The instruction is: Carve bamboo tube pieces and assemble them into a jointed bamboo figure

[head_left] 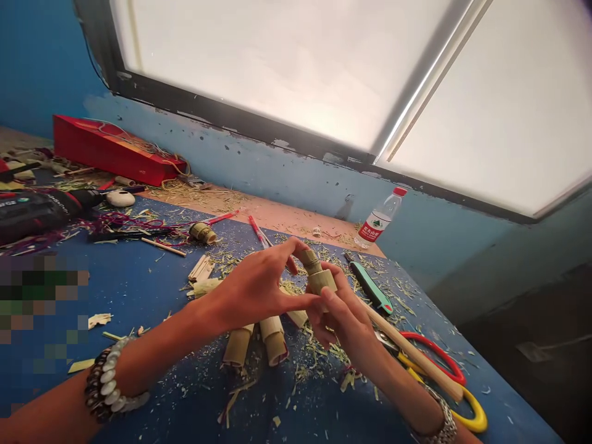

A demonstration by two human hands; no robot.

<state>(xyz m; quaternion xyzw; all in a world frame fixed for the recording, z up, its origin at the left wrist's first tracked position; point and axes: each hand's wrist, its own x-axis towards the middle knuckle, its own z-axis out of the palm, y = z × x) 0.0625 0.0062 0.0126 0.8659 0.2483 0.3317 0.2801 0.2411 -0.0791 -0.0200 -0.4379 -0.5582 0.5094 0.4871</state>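
Note:
A short bamboo piece (322, 281), with a narrower upper section and a wider lower one, is held tilted above the blue table. My left hand (259, 280) reaches over from the left, its index finger at the narrow top and its thumb by the wide lower part. Around the wide part from the right, my right hand (345, 308) has its thumb and fingers closed. Below my hands, two bamboo tubes (238, 345) (274, 342) lie on the table among green shavings.
Scissors with red and yellow handles (476, 413), a wooden stick (416, 354) and a green cutter (371, 288) lie at the right. A water bottle (377, 223) stands behind. At the left are a drill (41, 213) and a red box (115, 151).

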